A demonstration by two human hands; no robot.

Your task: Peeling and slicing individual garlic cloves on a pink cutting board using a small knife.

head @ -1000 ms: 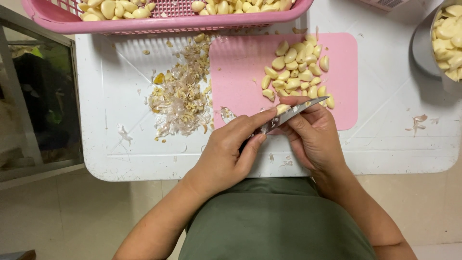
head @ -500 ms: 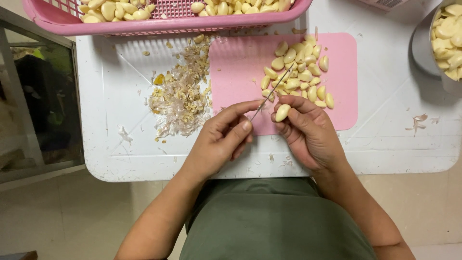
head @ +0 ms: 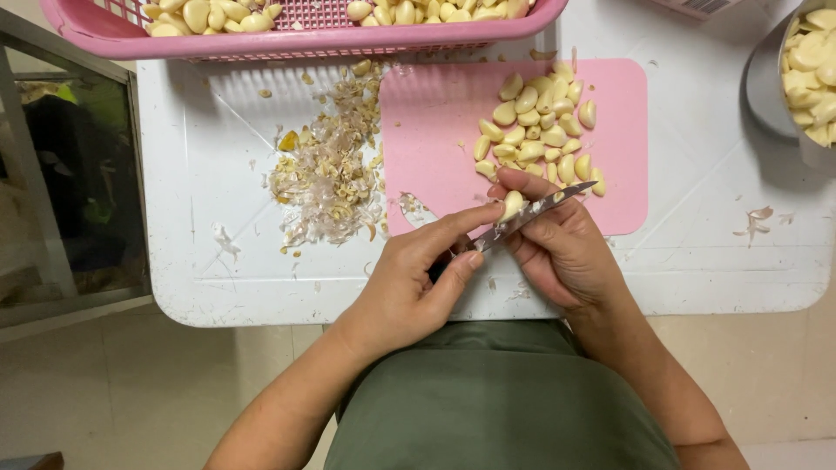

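Note:
My left hand (head: 416, 283) grips the handle of a small knife (head: 547, 203), whose blade points right and away from me. My right hand (head: 566, 252) pinches a pale garlic clove (head: 512, 205) between thumb and fingers. The blade rests against that clove. Both hands hover over the near edge of a pink cutting board (head: 435, 122). A pile of peeled cloves (head: 540, 130) lies on the board just beyond my fingers.
A heap of papery garlic skins (head: 326, 178) lies on the white table (head: 218, 270) left of the board. A pink basket (head: 305, 39) of cloves runs along the far edge. A metal bowl (head: 765, 78) of peeled cloves stands far right. A glass panel stands at left.
Half a second ago the knife tip pointed away over the pile with the clove held free. Now the blade has swung back to the right and lies against the clove.

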